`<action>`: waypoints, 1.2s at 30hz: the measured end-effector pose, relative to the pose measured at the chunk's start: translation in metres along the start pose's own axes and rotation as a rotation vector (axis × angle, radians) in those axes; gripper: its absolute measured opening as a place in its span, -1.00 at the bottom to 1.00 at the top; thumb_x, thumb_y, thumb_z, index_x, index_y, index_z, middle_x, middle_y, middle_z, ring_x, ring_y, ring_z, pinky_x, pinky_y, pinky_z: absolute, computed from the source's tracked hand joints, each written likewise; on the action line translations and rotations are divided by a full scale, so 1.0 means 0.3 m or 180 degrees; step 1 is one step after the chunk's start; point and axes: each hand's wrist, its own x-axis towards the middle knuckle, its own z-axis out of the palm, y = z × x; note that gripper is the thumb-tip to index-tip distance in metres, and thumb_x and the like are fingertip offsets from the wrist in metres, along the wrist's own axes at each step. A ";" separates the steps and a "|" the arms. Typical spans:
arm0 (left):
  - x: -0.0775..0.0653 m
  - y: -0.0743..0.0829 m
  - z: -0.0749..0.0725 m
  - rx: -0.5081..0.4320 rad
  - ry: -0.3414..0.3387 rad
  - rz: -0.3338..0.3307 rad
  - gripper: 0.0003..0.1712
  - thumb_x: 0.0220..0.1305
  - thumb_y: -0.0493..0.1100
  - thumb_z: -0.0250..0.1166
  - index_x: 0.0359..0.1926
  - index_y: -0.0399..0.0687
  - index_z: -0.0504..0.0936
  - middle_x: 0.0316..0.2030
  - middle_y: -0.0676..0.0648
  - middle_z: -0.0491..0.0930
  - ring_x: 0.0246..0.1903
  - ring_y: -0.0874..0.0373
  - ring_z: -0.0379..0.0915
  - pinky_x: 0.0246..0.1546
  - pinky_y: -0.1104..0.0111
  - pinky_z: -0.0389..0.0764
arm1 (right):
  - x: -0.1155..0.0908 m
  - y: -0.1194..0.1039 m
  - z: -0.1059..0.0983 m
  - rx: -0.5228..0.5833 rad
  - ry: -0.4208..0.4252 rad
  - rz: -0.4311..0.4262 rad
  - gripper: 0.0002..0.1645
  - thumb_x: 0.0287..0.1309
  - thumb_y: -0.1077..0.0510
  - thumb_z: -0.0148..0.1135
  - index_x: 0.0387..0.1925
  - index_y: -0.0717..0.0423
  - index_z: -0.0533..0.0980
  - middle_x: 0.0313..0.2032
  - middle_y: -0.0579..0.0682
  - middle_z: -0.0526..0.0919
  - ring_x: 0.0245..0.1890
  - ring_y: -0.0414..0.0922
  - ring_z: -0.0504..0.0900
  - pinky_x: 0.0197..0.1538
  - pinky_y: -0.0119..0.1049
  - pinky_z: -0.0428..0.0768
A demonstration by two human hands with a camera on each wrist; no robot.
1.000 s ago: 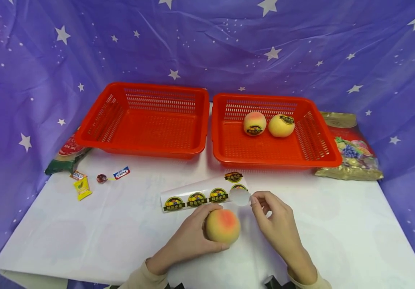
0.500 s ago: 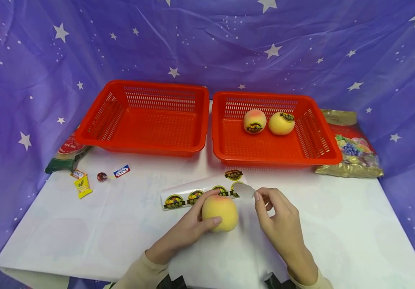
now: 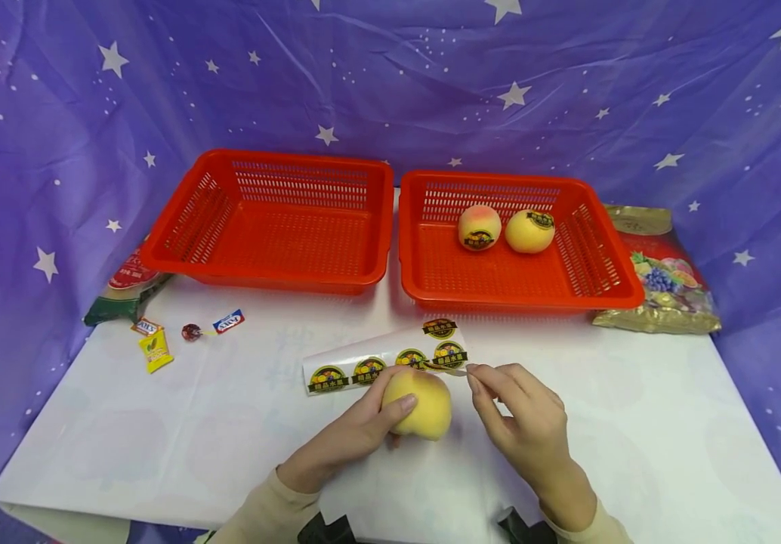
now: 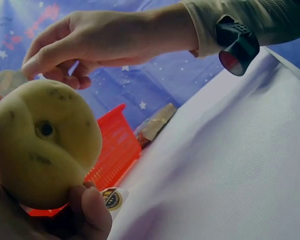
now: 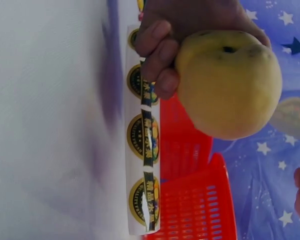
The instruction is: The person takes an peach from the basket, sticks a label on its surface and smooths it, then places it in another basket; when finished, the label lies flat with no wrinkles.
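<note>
My left hand (image 3: 353, 434) grips a yellow peach (image 3: 424, 408) from its left side, thumb across the front. The dimpled end of the peach (image 4: 45, 127) faces the left wrist camera. Between thumb and forefinger, my right hand (image 3: 526, 412) pinches a round fruit sticker (image 3: 446, 369) by its edge. Seen nearly edge-on in the head view, the sticker lies close to the peach's upper right. A white sheet of black-and-gold stickers (image 3: 343, 361) lies just behind the peach, partly covered by it and my left hand.
Two red baskets stand at the back; the right basket (image 3: 499, 291) holds two stickered peaches (image 3: 529, 232), the left basket (image 3: 282, 242) shows only its floor. Wrapped candies (image 3: 155, 350) and a lollipop (image 3: 191, 332) lie left. Bags flank the baskets, one gold-and-red (image 3: 662, 279).
My left hand has turned the peach so its blush faces away, raising it slightly in view. The sticker has tilted from its pale back to edge-on, and my right hand has shifted slightly left.
</note>
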 end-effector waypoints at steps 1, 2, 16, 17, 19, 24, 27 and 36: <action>-0.002 0.000 -0.002 -0.0011 -0.0005 -0.0034 -0.61 0.30 0.08 -0.05 0.11 0.21 0.16 -0.30 -0.12 0.38 -0.53 0.05 0.31 -0.52 0.30 0.43 | 0.004 -0.002 0.003 -0.0024 -0.0002 -0.0114 -0.81 0.06 0.20 0.15 -0.50 0.25 0.60 -0.63 -0.04 0.51 -0.70 -0.25 0.40 -0.61 -0.51 0.38; -0.003 0.000 -0.003 -0.0029 -0.0016 -0.0065 -0.61 0.31 0.09 -0.07 0.11 0.20 0.15 -0.35 -0.12 0.37 -0.55 0.06 0.30 -0.52 0.32 0.42 | 0.008 -0.004 0.005 -0.0058 -0.0015 -0.0216 -0.81 0.07 0.20 0.15 -0.49 0.24 0.61 -0.64 -0.05 0.51 -0.71 -0.25 0.40 -0.63 -0.51 0.37; 0.001 -0.016 -0.022 -0.0289 -0.0323 0.0318 -0.59 0.37 0.09 -0.27 0.17 0.12 0.11 -0.48 -0.14 0.51 -0.55 0.02 0.46 -0.55 0.17 0.51 | 0.015 -0.003 0.005 -0.0360 -0.0321 -0.1296 -0.72 0.12 0.41 -0.04 -0.38 0.13 0.59 -0.62 -0.02 0.45 -0.69 -0.18 0.32 -0.64 -0.47 0.30; 0.001 -0.016 -0.023 -0.0298 -0.0323 0.0314 -0.59 0.38 0.09 -0.27 0.18 0.12 0.10 -0.48 -0.14 0.51 -0.56 0.01 0.46 -0.55 0.16 0.51 | 0.015 -0.003 0.004 -0.0363 -0.0347 -0.1333 -0.71 0.12 0.42 -0.05 -0.38 0.13 0.59 -0.61 -0.02 0.45 -0.69 -0.18 0.32 -0.63 -0.46 0.31; 0.001 -0.015 -0.024 -0.0292 -0.0285 0.0255 -0.59 0.37 0.09 -0.25 0.17 0.14 0.12 -0.48 -0.14 0.52 -0.56 0.02 0.46 -0.54 0.15 0.52 | 0.014 -0.001 0.003 -0.0381 -0.0406 -0.1392 -0.72 0.12 0.41 -0.05 -0.37 0.13 0.59 -0.60 -0.02 0.45 -0.70 -0.18 0.30 -0.63 -0.46 0.30; 0.002 -0.011 -0.025 -0.0261 -0.0117 0.0097 -0.61 0.34 0.08 -0.13 0.15 0.21 0.15 -0.39 -0.15 0.50 -0.53 0.02 0.45 -0.48 0.16 0.52 | 0.011 0.003 0.001 -0.0406 -0.0503 -0.1431 -0.71 0.12 0.41 -0.06 -0.37 0.13 0.58 -0.58 -0.02 0.45 -0.71 -0.18 0.27 -0.63 -0.46 0.29; 0.002 -0.009 -0.024 -0.0275 -0.0049 0.0061 -0.61 0.32 0.08 -0.08 0.14 0.23 0.16 -0.29 -0.16 0.46 -0.50 0.04 0.44 -0.44 0.18 0.51 | 0.006 0.004 0.000 -0.0316 -0.0540 -0.1339 -0.72 0.14 0.38 -0.05 -0.37 0.13 0.59 -0.57 -0.02 0.48 -0.70 -0.18 0.32 -0.61 -0.46 0.34; 0.004 0.002 -0.013 -0.0289 0.0045 0.0157 -0.61 0.30 0.01 -0.02 0.13 0.23 0.19 -0.05 -0.11 0.34 -0.35 0.08 0.39 -0.35 0.24 0.51 | -0.006 0.020 -0.006 0.0030 -0.0652 -0.0782 -0.72 0.05 0.00 0.17 -0.39 0.13 0.62 -0.54 -0.09 0.52 -0.63 -0.26 0.40 -0.61 -0.53 0.36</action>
